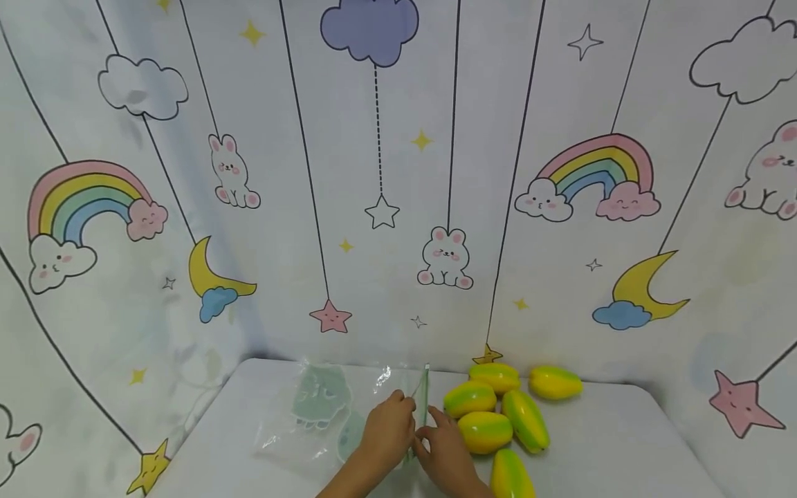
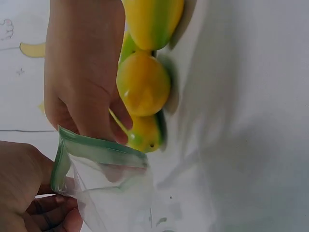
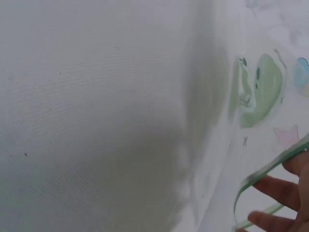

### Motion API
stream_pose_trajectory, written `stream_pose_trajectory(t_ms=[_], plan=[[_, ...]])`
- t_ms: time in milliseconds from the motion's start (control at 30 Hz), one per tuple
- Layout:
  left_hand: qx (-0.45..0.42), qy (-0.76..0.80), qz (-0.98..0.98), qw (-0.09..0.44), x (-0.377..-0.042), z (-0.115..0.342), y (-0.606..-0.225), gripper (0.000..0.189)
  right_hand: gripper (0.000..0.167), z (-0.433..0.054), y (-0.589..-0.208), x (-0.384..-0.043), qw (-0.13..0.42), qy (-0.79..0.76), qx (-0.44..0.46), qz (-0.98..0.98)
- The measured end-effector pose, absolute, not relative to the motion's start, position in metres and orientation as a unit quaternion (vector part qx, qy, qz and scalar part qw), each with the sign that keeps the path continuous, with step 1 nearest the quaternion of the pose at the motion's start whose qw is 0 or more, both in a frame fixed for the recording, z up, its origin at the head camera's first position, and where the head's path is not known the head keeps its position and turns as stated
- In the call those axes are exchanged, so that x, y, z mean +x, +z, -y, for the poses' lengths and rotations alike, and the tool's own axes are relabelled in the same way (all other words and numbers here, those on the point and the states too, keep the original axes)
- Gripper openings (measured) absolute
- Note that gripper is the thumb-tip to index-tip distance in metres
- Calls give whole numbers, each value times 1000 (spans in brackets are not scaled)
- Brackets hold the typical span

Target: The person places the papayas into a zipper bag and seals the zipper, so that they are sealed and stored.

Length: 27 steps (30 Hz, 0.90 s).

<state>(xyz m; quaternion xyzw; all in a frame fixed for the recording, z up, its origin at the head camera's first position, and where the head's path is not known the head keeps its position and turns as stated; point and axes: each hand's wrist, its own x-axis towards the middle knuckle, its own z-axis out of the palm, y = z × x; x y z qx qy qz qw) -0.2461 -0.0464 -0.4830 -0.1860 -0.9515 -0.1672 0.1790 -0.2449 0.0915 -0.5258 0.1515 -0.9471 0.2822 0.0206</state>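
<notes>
Pinching a clear bag [image 1: 320, 387] by its green rim [image 1: 426, 395], left hand [image 1: 389, 429] and right hand [image 1: 447, 451] together, beside yellow-green fruit [image 1: 486, 432].

Best parted gently and evenly, without tugging the film; spread toward the back left corner of a white surface [image 1: 610, 449], before a backdrop [image 1: 386, 277] printed with rainbows and stars.

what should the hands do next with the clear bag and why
Probably spread the clear bag a little wider at its green rim: the left hand and right hand are both there, the rim's sides stand apart in the right wrist view but the opening looks narrow from the head view, and yellow-green fruits lie loose beside the right hand.
</notes>
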Motion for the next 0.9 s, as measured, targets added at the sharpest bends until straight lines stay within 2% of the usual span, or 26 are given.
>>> stream_pose_trajectory(t_ms=[67,133,233,333,400,567,700,900], plan=[[-187,-158,952,182,-243,45,-480,3,16,-90,-527,-244,18,261,163,951],[-189,-162,951,183,-239,43,-476,4,27,-88,-530,-244,5,242,175,954],[-190,-167,946,204,-234,40,-472,7,50,-87,-536,-246,-56,238,173,954],[-191,-165,940,228,-232,39,-472,15,58,-87,-546,-247,-126,259,152,945],[-191,-155,940,237,-229,38,-474,20,58,-88,-554,-248,-148,263,153,941],[-188,-109,952,215,-220,39,-478,23,64,-94,-571,-247,-113,226,192,948],[-166,-51,975,141,-209,41,-470,14,66,-97,-577,-244,-81,194,214,954],[-153,37,985,68,-202,51,-460,23,81,-99,-584,-243,-73,163,218,960]])
